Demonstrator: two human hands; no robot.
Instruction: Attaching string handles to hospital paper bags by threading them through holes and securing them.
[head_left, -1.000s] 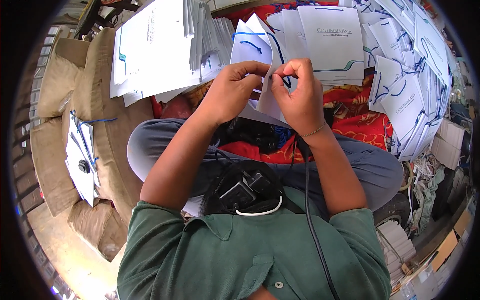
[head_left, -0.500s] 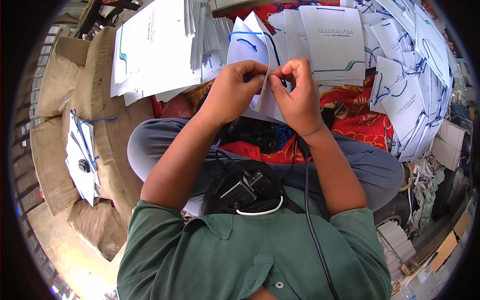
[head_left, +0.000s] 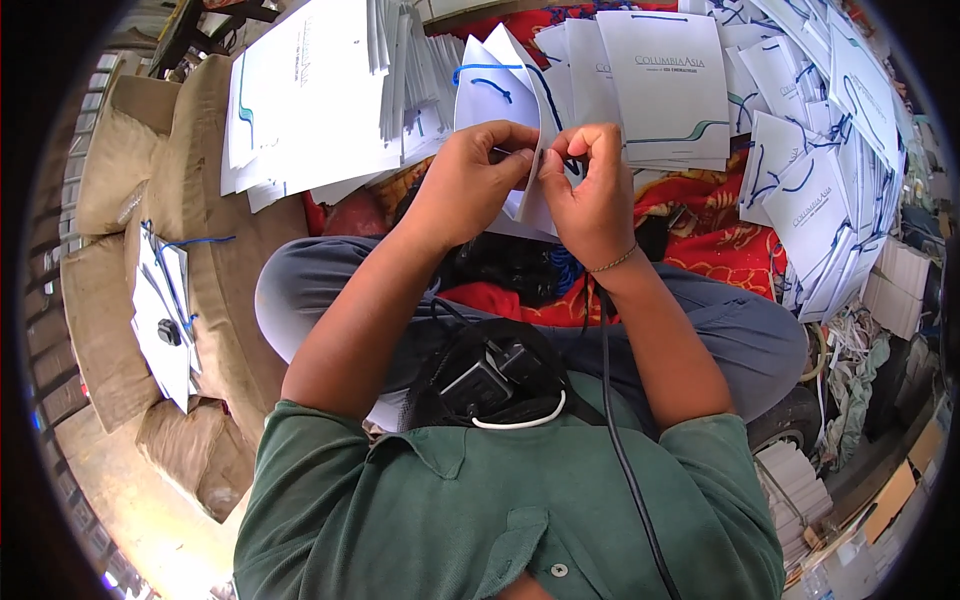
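A white paper bag [head_left: 482, 108] stands upright and partly spread in front of me, with blue cord [head_left: 490, 86] strung through its top edge. My left hand [head_left: 478, 182] is closed in a pinch on the bag's near wall, its thumb and forefinger meeting at the paper. Against the other face of that wall, my right hand [head_left: 590, 190] pinches with thumb and forefinger. Blue cord runs down the bag's right side into the right fingers; the tip of it is hidden between both hands.
Left of the bag lies a thick stack of white bags [head_left: 310, 100]. Finished-looking bags with blue cords [head_left: 815, 190] pile up on the right, beside another flat bag [head_left: 670, 90]. A brown sofa [head_left: 215, 180] stands left. A black cable [head_left: 612, 400] hangs over my lap.
My right hand has shifted slightly down and left against the bag's wall, and the black cable has swung with it. The left hand stays nearly where it was.
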